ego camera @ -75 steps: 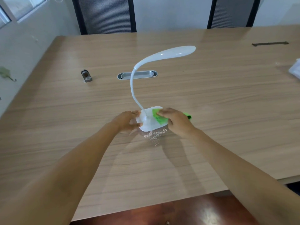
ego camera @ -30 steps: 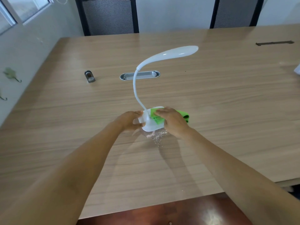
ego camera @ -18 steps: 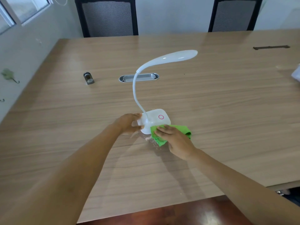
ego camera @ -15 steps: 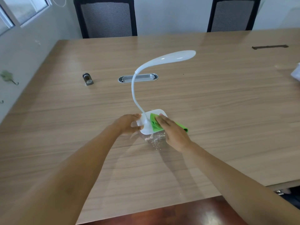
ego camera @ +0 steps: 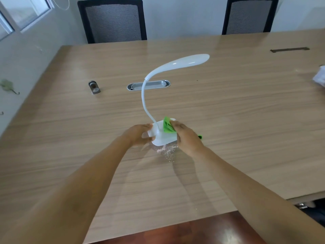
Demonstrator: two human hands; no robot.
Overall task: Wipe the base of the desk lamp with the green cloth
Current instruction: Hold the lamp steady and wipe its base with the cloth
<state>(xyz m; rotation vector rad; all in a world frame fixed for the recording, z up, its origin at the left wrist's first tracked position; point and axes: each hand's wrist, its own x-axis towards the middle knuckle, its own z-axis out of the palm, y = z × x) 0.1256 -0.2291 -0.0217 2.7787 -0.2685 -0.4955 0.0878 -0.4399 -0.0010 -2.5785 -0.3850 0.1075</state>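
right hand [ego camera: 187, 136]: fingers pressed flat onto the green cloth [ego camera: 168, 127], pinning it against the top of the lamp's base; a corner of the cloth pokes out past the far side of the wrist.
left hand [ego camera: 139, 133]: fingers curled around the near-left edge of the base [ego camera: 163, 138], gripping it.
base: white, lifted at an angle between the two hands, its underside tipped toward the person.
desk lamp [ego camera: 175, 65]: thin white neck rises from between the hands and bends over to a long head hanging above and beyond the right hand.
crumbs [ego camera: 167, 150]: pale grains scattered on the table just beneath the hands, on the person's side.
table [ego camera: 246, 120]: wide wood-grain top under both forearms.
cable slot [ego camera: 148, 85]: oval metal grommet, well beyond the left hand.
small metal object [ego camera: 94, 87]: far off to the left of the left hand; what it is cannot be told.
chairs [ego camera: 112, 20]: two black mesh backs at the far edge, past the lamp.
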